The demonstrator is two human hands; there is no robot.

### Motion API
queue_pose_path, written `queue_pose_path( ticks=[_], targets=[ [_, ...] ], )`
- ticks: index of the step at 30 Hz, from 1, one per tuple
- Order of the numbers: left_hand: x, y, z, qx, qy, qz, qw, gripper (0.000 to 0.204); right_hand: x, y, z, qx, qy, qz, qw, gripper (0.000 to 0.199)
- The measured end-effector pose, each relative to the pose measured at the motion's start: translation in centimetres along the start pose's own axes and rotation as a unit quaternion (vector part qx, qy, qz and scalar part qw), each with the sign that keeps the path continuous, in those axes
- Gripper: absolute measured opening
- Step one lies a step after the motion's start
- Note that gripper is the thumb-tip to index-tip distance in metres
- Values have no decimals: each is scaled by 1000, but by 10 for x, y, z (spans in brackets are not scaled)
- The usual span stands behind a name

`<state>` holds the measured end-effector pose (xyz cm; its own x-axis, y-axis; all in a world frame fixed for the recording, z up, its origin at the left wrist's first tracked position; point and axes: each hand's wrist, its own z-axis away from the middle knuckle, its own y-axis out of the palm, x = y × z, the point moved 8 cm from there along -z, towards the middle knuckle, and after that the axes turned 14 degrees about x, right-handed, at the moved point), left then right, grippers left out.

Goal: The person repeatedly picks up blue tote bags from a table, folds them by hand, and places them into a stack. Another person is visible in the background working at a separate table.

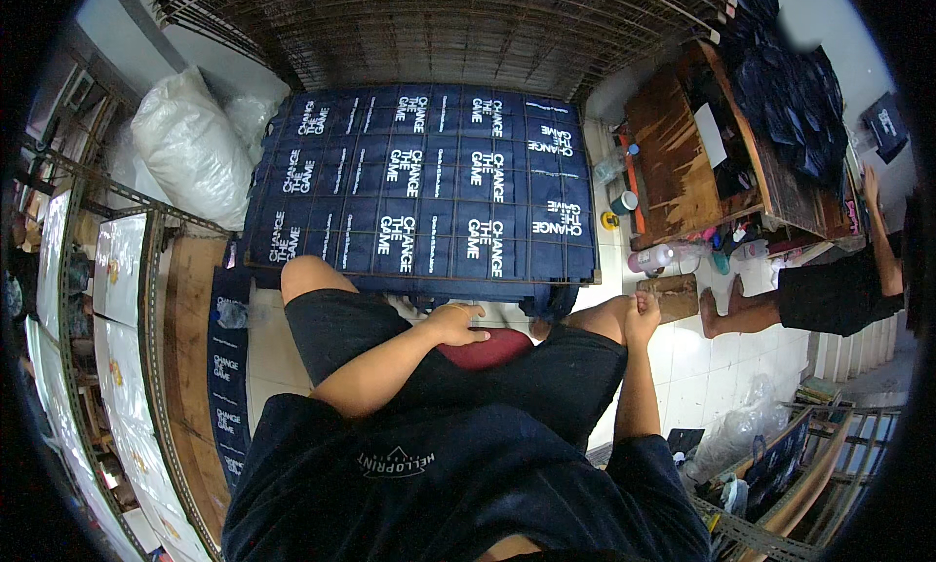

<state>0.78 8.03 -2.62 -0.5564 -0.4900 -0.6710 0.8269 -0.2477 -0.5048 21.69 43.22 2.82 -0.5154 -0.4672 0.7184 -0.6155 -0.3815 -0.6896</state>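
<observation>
My left hand [456, 325] hangs over my lap with its fingers apart and nothing in them, above the dark red round seat [487, 349] between my thighs. A thin yellow band circles that wrist. By my right knee, my right hand [641, 318] is raised with its fingers curled closed; whatever they may hold is too small to make out. In front of my knees, navy printed cloth pieces [419, 201] with white lettering lie in rows on a wire rack [429, 281]. Neither hand touches them.
More wire racks [429, 36] tilt up beyond the cloth. Clear plastic sacks [190, 148] stand at left, near metal shelving [146, 367]. At right are a worn wooden cabinet [673, 153], a pink bottle [651, 260] and another person [838, 294] beside a wooden block [673, 297].
</observation>
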Motion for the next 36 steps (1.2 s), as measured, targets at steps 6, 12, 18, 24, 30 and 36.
queue_pose_path(
  ticks=[6, 12, 18, 24, 30, 36],
  targets=[
    [-6, -9, 8, 29, -4, 37, 999, 62, -3, -1, 0, -7, 11, 5, 1000, 10],
    [-3, -8, 9, -1, -8, 31, 999, 66, 5, -1, 0, 1, 11, -27, 1000, 11],
    [-9, 4, 7, 40, -24, 1, 999, 62, 6, -29, -43, 25, -9, -165, 986, 21],
    [10, 6, 12, -3, -58, 34, 998, 61, 111, -204, -173, -119, -155, -267, 944, 25],
    [24, 9, 12, -23, -88, 91, 992, 61, 142, -364, -252, -231, -103, -455, 854, 50],
    [20, 6, 27, -66, -111, 116, 985, 59, 132, -414, -306, -232, -133, -661, 701, 99]
  ],
)
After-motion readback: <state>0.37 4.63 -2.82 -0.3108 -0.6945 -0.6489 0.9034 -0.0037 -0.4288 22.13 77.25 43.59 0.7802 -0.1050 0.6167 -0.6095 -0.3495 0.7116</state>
